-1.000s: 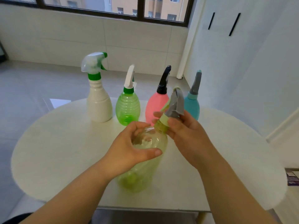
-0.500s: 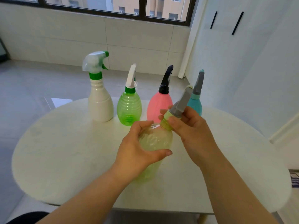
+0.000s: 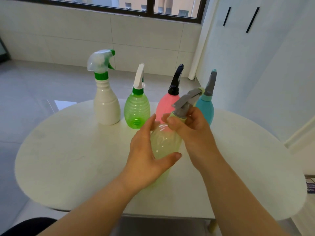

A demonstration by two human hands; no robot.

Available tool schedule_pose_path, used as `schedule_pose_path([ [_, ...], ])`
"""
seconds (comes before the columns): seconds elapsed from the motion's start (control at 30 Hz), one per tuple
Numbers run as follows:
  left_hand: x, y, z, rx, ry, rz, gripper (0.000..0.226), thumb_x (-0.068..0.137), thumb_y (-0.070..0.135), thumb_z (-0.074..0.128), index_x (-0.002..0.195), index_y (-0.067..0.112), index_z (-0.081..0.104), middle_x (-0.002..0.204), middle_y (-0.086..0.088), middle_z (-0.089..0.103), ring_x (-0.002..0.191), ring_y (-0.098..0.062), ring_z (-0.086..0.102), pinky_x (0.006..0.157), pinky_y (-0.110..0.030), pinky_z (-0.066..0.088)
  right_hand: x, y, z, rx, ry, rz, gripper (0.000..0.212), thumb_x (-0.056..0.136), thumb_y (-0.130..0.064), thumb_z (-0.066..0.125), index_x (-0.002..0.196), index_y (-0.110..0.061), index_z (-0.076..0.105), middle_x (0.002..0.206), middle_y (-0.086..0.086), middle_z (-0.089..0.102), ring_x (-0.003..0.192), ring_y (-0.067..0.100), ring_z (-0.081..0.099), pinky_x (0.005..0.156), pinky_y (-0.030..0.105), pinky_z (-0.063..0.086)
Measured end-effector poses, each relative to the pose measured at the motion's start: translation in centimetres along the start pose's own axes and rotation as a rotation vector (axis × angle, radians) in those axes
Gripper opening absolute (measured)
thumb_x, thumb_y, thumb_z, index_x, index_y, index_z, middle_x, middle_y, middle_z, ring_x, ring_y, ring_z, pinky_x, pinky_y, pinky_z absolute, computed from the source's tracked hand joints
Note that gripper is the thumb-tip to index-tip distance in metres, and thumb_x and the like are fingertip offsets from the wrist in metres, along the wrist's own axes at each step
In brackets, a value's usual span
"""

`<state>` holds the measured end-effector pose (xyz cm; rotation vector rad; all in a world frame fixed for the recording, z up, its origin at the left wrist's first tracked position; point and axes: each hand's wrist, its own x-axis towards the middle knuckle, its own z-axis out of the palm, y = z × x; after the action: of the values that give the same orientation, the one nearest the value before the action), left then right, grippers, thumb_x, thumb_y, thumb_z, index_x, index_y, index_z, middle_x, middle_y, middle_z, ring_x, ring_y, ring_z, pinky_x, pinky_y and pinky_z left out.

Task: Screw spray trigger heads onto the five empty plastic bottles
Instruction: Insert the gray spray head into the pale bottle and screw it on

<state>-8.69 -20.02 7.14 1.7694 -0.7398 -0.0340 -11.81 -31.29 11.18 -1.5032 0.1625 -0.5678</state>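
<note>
Four bottles with heads on are lined up on the table [image 3: 68, 150] beyond the grip. The white bottle [image 3: 106, 106] is set farthest off to the left of it and the green bottle [image 3: 136, 111] nearer. The pink bottle [image 3: 164, 106] is seen directly behind the grip, partly hidden by fingers. The teal bottle [image 3: 205, 108] is tucked just behind it on the right. Those last two are crowded close behind; whether either is touched cannot be told.

The yellow bottle [image 3: 165, 143] is held over the middle of the table, tilted, its neck leaned away and to the right.

Its belly is gripped by the left hand [image 3: 144, 155]: the thumb is laid across the front, well below the neck, and the fingers are stretched up along the far left side. The head [image 3: 187, 101] is clamped at its collar by the right hand [image 3: 192, 132], thumb and curled fingers closed round it, the wrist brought in from the right. The grey trigger is left jutting up above the grip.
</note>
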Motion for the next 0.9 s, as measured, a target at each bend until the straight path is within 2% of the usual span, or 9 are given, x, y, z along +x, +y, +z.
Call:
schedule_pose_path([
  [0.1, 0.5, -0.7, -2.2, -0.079, -0.352, -0.116, 0.086, 0.055, 0.025, 0.064, 0.12, 0.048, 0.013, 0.127, 0.022, 0.032, 0.112, 0.023, 0.031, 0.088, 0.006, 0.025, 0.5, 0.0, -2.0, 0.098, -0.009, 0.077, 0.016, 0.077, -0.009, 0.061, 0.085, -0.022, 0.056, 0.081, -0.002, 0.072, 0.076, 0.008, 0.066, 0.071, 0.02, 0.054],
  [0.2, 0.6, -1.4, -3.1, -0.06, -0.488, -0.191, 0.093, 0.055, 0.026, 0.068, 0.135, 0.032, 0.021, 0.134, 0.012, 0.04, 0.118, 0.003, 0.042, 0.095, -0.004, 0.035, 0.2, 0.1, -3.0, 0.127, -0.083, 0.101, 0.018, 0.074, -0.017, 0.062, 0.091, -0.019, 0.058, 0.076, -0.011, 0.074, 0.08, 0.003, 0.068, 0.071, 0.017, 0.054],
  [0.27, 0.5, -1.6, -3.0, -0.071, -0.466, -0.181, 0.092, 0.052, 0.028, 0.072, 0.132, 0.032, 0.027, 0.131, 0.009, 0.046, 0.117, -0.002, 0.047, 0.099, -0.013, 0.038, 0.0, 0.1, -3.0, 0.141, -0.108, 0.115, 0.026, 0.067, -0.025, 0.061, 0.093, -0.021, 0.059, 0.078, -0.013, 0.074, 0.082, 0.003, 0.068, 0.074, 0.017, 0.054],
  [0.37, -0.7, -1.8, -1.4, -0.006, -0.275, -0.116, 0.086, 0.046, 0.033, 0.079, 0.113, 0.049, 0.027, 0.117, 0.025, 0.039, 0.105, 0.009, 0.044, 0.086, 0.002, 0.032, 0.1, -0.1, -2.4, 0.148, -0.09, 0.114, 0.013, 0.077, -0.015, 0.059, 0.089, -0.022, 0.061, 0.074, -0.013, 0.073, 0.077, 0.001, 0.067, 0.07, 0.014, 0.054],
  [0.5, -3.0, -2.0, 2.3, 0.218, 0.074, -0.019, 0.1, 0.052, 0.027, 0.085, 0.127, 0.035, 0.02, 0.115, 0.021, 0.025, 0.111, -0.001, 0.025, 0.099, -0.016, 0.02, 0.1, -0.3, -1.6, 0.037, -0.133, 0.076, 0.018, 0.079, -0.01, 0.061, 0.083, -0.028, 0.06, 0.077, -0.013, 0.071, 0.076, 0.0, 0.066, 0.067, 0.012, 0.052],
  [0.57, -2.9, -2.1, 2.2, 0.166, 0.025, -0.032, 0.1, 0.055, 0.027, 0.084, 0.119, 0.048, 0.01, 0.121, 0.017, 0.021, 0.117, -0.001, 0.023, 0.104, -0.019, 0.02, 0.1, -0.5, -1.4, -0.025, -0.179, 0.061, 0.021, 0.078, -0.011, 0.062, 0.086, -0.031, 0.059, 0.085, -0.013, 0.07, 0.084, 0.003, 0.065, 0.075, 0.013, 0.052],
  [0.63, -2.1, -2.4, 0.8, 0.014, -0.181, -0.065, 0.097, 0.055, 0.032, 0.078, 0.114, 0.056, 0.005, 0.126, 0.027, 0.021, 0.119, 0.012, 0.027, 0.101, -0.008, 0.022, 0.1, -0.6, -1.7, 0.009, -0.182, 0.057, 0.024, 0.078, -0.007, 0.061, 0.087, -0.029, 0.059, 0.081, -0.013, 0.071, 0.082, 0.0, 0.064, 0.074, 0.012, 0.051],
  [0.77, 0.1, -2.4, -1.9, -0.153, -0.468, -0.126, 0.091, 0.052, 0.028, 0.074, 0.122, 0.047, 0.021, 0.125, 0.028, 0.036, 0.106, 0.028, 0.038, 0.082, 0.005, 0.033, 0.1, -0.7, -2.2, 0.086, -0.243, 0.079, 0.025, 0.079, -0.004, 0.057, 0.087, -0.027, 0.059, 0.075, -0.017, 0.073, 0.081, -0.003, 0.065, 0.075, 0.014, 0.052],
  [0.9, 0.4, -2.4, -0.9, -0.124, -0.371, -0.121, 0.078, 0.061, 0.004, 0.08, 0.118, 0.033, 0.036, 0.107, 0.023, 0.048, 0.09, 0.027, 0.047, 0.071, 0.006, 0.036, 0.2, -0.5, -1.8, 0.01, -0.112, 0.086, 0.021, 0.075, -0.01, 0.064, 0.086, -0.026, 0.056, 0.096, -0.002, 0.072, 0.091, 0.017, 0.065, 0.083, 0.031, 0.054],
])
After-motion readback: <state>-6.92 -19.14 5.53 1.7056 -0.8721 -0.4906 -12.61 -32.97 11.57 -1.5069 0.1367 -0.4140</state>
